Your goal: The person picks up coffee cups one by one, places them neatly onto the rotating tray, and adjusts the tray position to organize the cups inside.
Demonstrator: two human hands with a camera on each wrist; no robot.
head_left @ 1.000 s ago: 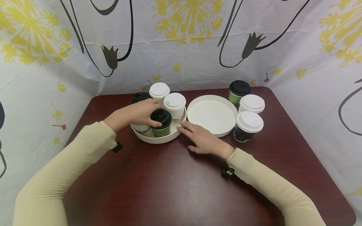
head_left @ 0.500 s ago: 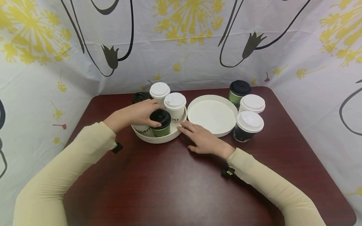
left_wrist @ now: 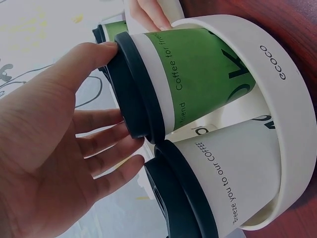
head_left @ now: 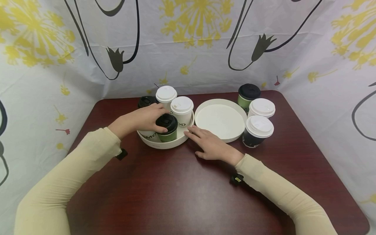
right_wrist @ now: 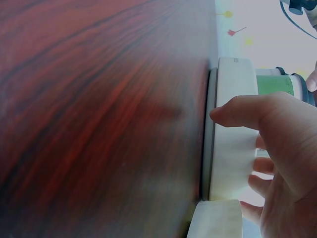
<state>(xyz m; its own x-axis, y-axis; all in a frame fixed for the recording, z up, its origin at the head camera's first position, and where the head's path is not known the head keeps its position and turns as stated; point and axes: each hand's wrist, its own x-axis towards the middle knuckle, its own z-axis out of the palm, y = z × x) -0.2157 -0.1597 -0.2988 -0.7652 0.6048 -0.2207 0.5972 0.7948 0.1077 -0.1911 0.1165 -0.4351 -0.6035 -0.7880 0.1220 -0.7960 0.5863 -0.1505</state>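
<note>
Right grip (right_wrist: pixel 285 153) beside white tray (right_wrist: pixel 234 158), green cup (right_wrist: pixel 275 85) beyond.

There's room across the near counter (head_left: pixel 182 195) and straight down into the right-hand tray (head_left: pixel 220 120). Cups (head_left: pixel 182 112) crowd the left-hand tray (head_left: pixel 164 145), three more cups (head_left: pixel 259 126) line the right-hand one's outer side, and the right grip (head_left: pixel 212 144) blocks the front between.

Dark red-brown wood-grain table (head_left: pixel 164 199), rounded corners, glare patch up front. White fabric (head_left: pixel 205 73) behind and both sides, creased, printed with yellow dandelion heads (head_left: pixel 201 13), grey tulip shapes (head_left: pixel 262 47), curving dark stems (head_left: pixel 137 26), small red sprigs (head_left: pixel 277 83).
</note>
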